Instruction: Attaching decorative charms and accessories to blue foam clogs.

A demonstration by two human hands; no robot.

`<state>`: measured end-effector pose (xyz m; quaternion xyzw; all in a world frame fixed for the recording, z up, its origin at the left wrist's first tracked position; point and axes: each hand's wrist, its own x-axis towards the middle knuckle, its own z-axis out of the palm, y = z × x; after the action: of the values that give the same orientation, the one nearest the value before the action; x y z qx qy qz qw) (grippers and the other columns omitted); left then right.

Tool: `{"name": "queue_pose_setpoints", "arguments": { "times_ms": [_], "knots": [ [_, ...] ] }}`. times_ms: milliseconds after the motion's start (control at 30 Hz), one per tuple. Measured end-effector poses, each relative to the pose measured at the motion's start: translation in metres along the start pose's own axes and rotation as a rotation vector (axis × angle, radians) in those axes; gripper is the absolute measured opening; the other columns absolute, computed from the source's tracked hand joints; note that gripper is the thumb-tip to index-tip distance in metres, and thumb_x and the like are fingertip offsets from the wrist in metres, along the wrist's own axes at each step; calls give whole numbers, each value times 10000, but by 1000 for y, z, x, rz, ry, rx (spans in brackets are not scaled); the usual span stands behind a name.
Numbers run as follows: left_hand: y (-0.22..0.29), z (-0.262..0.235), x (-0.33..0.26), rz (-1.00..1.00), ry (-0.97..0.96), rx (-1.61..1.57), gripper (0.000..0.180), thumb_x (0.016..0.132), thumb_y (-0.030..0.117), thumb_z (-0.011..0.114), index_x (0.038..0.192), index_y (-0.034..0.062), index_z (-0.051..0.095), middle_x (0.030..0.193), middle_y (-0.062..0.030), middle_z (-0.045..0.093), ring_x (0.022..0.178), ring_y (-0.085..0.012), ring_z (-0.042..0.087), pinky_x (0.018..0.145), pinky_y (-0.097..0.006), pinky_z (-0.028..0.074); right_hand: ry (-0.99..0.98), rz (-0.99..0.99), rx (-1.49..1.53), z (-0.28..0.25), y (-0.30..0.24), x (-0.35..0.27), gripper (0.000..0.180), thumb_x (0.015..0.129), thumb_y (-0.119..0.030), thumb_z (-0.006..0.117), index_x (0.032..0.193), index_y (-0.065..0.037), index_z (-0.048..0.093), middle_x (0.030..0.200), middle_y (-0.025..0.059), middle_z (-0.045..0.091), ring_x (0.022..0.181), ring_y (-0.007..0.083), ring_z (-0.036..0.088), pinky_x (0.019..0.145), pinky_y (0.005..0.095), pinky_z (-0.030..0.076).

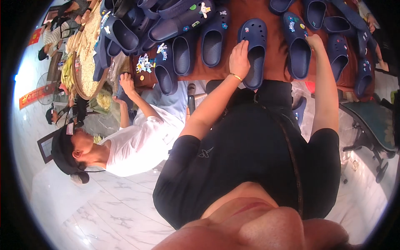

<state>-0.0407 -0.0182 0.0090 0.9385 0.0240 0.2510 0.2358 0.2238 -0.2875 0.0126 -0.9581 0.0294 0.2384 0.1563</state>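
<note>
In front of me a navy clog (255,62) lies toe away on the brown-red cloth, with a small charm on its upper. My left hand (239,60) grips this clog's left side, its fingers close together and stretched along the edge; the thumb is hidden. To the right is another navy clog (298,54), its upper set with colourful charms. My right hand (316,43) is closed at that clog's right edge, fingertips curled beside a yellow charm. What those fingers pinch, if anything, is too small to make out.
Many navy clogs (181,54) crowd the table's left, more lie at the right. Loose charms (144,63) lie near the left edge. A co-worker in a white shirt (139,146) works at my left, near a round tray (86,95). An office chair (371,125) stands right.
</note>
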Motion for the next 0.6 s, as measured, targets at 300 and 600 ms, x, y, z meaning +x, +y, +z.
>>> {"name": "queue_pose_setpoints", "arguments": {
  "times_ms": [300, 600],
  "knots": [
    [3, -9, 0, -34, 0, -5, 539, 686, -70, 499, 1215, 8, 429, 1183, -168, 489, 1069, -337, 467, 920, -388, 393, 321, -78, -193, 7, -34, -52, 355, 804, -207, 524, 1057, 38, 481, 1062, 257, 565, 1003, 389, 555, 856, 437, 448],
    [-2, -3, -5, -8, 23, 36, 564, 668, -35, 543, 1218, 24, 432, 1208, -144, 476, 1087, -317, 461, 912, -387, 400, 395, -166, -227, 9, -18, -36, 369, 819, -288, 515, 968, 50, 517, 983, 267, 590, 918, 396, 586, 822, 447, 457]
  ]
}}
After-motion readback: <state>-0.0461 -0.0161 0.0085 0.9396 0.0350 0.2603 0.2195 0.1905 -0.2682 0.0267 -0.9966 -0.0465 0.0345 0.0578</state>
